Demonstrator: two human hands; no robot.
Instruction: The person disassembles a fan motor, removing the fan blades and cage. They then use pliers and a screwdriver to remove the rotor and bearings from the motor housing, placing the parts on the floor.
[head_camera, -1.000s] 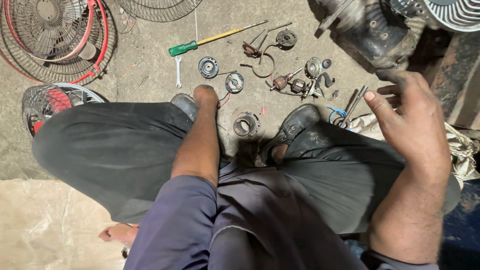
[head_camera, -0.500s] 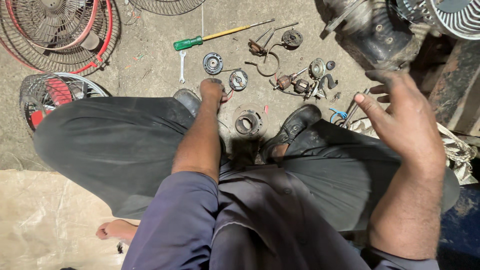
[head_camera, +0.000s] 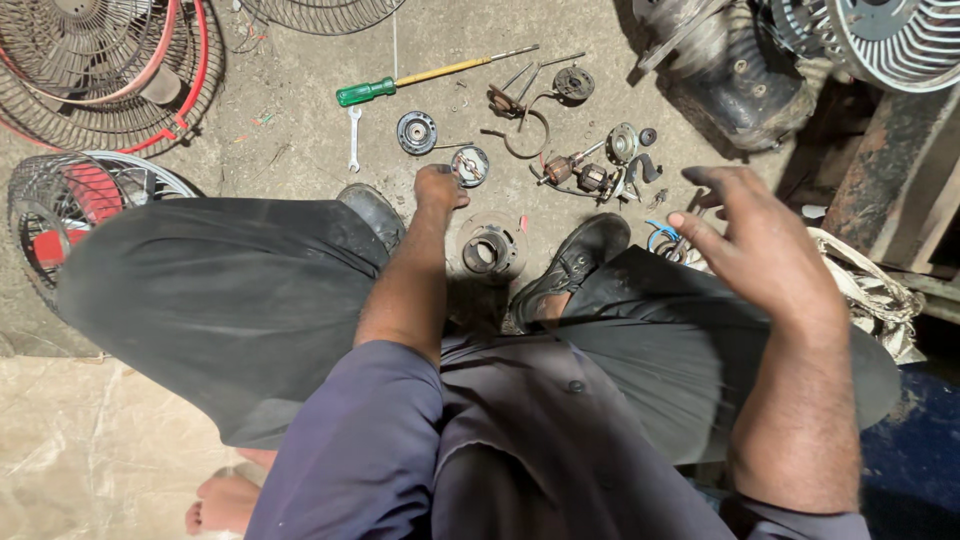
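Lap: dark trousers (head_camera: 220, 300) and a blue shirt (head_camera: 480, 450) fill the near view; a bare foot (head_camera: 222, 500) shows at the bottom left.
Right hand: the right hand (head_camera: 765, 250) hangs in the air above the right knee, fingers spread and loosely bent, holding nothing.
Left hand: the left hand (head_camera: 440, 187) reaches down between the knees to the floor, curled, its fingertips at a small round disc (head_camera: 469, 165); whether it grips the disc cannot be told.
Between the shoes: a round metal housing (head_camera: 487, 250) lies on the concrete between the left shoe (head_camera: 372, 212) and the right shoe (head_camera: 572, 265), just beside the left forearm.
Just beyond the disc: a dark bearing plate (head_camera: 417, 132), a small spanner (head_camera: 353, 138), and a rotor (head_camera: 580, 175) among loose small parts.
Beside the right hand: blue wire (head_camera: 658, 236) on the floor.
Farther: a green-handled screwdriver (head_camera: 420, 78) lies across the floor.
Far left: fan guards (head_camera: 90, 60), one with a red rim, and a caged fan (head_camera: 70, 205) by the left knee.
Far right: a dark motor body (head_camera: 730, 70) and a grey fan grille (head_camera: 890, 40).
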